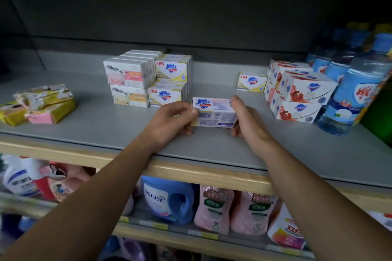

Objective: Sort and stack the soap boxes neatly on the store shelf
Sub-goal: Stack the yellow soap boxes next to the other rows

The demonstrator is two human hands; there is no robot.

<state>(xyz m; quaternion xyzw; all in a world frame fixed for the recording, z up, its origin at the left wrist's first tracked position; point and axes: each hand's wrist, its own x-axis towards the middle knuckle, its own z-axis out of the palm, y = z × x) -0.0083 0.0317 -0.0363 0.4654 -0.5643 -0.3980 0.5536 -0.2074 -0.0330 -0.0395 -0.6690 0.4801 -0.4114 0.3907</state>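
Head view: left hand (169, 116) and right hand (247, 121) both grip one Safeguard soap box (214, 112) at mid-shelf (106, 129). Behind it stand two yellow stacks (169, 82) (two tiers each), one lone yellow box (251, 82), and red-printed boxes (297, 93) stacked at right.

This is a shop. A long grey shelf (212, 150) holds many soap boxes (169, 82) of the same kind in stacks. At 3 o'clock stand blue bottles (352, 91). On the lower shelf (191, 233), at 6 o'clock, sit jugs (169, 199) and pink bags (214, 212) with small price tags (209, 235).
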